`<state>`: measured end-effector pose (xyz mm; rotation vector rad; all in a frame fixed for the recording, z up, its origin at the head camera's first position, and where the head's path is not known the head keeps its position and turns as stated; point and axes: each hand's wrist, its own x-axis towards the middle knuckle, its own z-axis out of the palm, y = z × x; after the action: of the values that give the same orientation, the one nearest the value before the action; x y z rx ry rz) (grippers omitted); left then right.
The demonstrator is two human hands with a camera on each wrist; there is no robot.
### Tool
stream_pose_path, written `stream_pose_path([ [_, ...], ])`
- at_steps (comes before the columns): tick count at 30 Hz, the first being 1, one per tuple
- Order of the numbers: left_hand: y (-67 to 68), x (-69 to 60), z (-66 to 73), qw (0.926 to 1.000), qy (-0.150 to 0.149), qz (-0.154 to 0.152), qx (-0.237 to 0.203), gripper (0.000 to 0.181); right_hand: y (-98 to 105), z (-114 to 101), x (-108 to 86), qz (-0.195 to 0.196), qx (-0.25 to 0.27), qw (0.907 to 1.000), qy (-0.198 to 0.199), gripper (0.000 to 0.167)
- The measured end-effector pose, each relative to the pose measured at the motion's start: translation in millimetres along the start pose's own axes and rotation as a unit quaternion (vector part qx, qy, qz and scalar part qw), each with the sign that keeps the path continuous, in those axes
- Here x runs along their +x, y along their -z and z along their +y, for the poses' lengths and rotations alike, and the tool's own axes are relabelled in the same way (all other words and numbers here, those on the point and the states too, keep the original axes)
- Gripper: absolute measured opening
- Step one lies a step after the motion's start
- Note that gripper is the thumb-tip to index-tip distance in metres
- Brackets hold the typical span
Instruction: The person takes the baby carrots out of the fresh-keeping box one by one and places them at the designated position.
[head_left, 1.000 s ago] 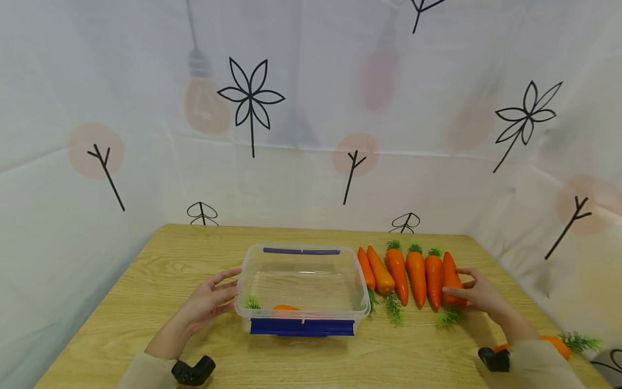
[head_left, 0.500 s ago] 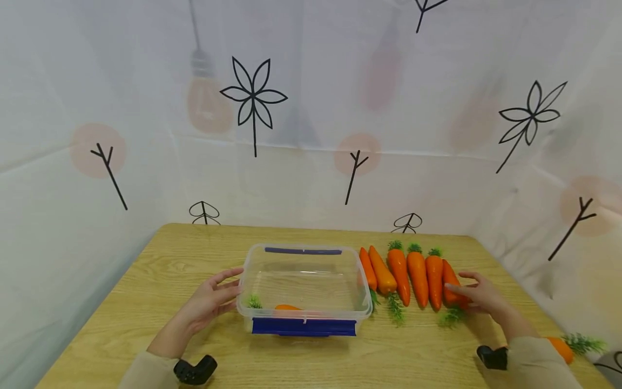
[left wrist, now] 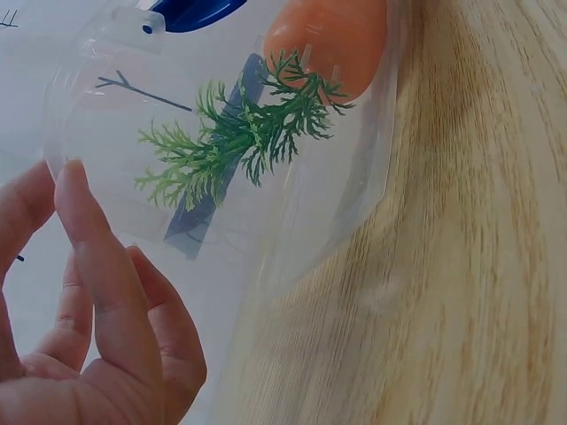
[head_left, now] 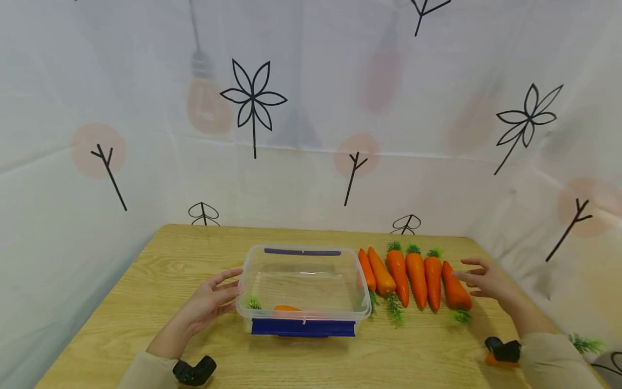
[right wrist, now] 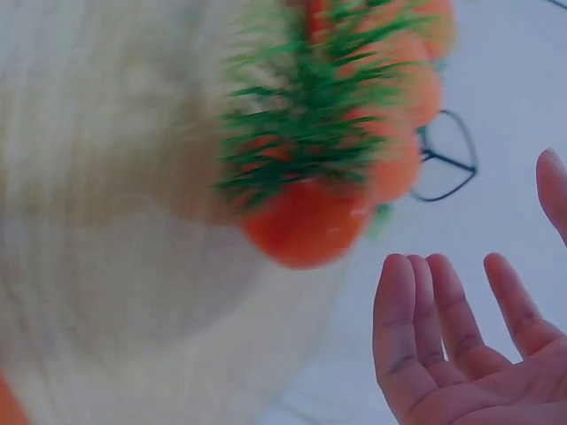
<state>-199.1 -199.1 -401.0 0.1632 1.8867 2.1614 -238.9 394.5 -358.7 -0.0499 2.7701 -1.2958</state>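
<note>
A clear plastic storage box [head_left: 359, 313] with blue latches stands open on the table, holding an orange toy carrot [head_left: 286, 308] with a green top. The left hand [head_left: 209, 302] touches its left side with lightly bent fingers; the left wrist view shows fingertips [left wrist: 75, 173] against the rim. To the right of the box lies a row of several carrots [head_left: 416, 278]. The rightmost carrot [head_left: 455, 289] leans, its leafy end toward the person. Just right of it the right hand [head_left: 491, 281] is raised with fingers spread loosely, holding nothing; the right wrist view shows it apart from the carrots.
Another carrot's leaves [head_left: 585, 343] show at the lower right, its body mostly hidden by the right sleeve [head_left: 559, 356]. The wooden table [head_left: 194, 248] ends at a white patterned cloth [head_left: 301, 189]. Each wrist wears a black device [head_left: 194, 370].
The right hand has let go of the rightmost carrot and drawn away to the right and up. That carrot now lies more slanted. The left hand stays at the box.
</note>
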Motion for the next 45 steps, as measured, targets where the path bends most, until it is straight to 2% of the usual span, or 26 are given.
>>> stream_pose_path([
  [7, -0.3, 0.2, 0.1, 1.0000, 0.003, 0.005, -0.002, 0.061, -2.4, -34.8, 0.4, 0.009, -0.010, 0.9994, 0.032, 0.069],
  [17, -1.5, -0.6, 1.3, 1.0000, 0.003, 0.001, -0.006, 0.062, -11.2, -74.1, 6.9, -0.001, -0.034, 0.9964, 0.078, 0.066],
  [24, -1.9, -0.4, 0.8, 1.0000, 0.000, -0.001, -0.003, 0.062, -21.8, -97.2, 7.8, -0.002, -0.064, 0.9939, 0.089, 0.066],
  [32, -0.1, 0.0, -1.6, 1.0000, 0.000, 0.000, -0.005, 0.059, -38.1, -120.2, 13.9, -0.026, -0.014, 0.9913, 0.128, 0.059],
  [39, -0.2, -0.6, -1.2, 1.0000, 0.000, -0.002, -0.010, 0.059, -52.7, -139.1, 18.2, -0.042, -0.018, 0.9860, 0.160, 0.056],
  [45, -0.8, -1.0, -0.8, 0.9999, 0.001, 0.000, -0.010, 0.058, -66.0, -150.8, 23.9, -0.055, -0.030, 0.9843, 0.165, 0.052],
])
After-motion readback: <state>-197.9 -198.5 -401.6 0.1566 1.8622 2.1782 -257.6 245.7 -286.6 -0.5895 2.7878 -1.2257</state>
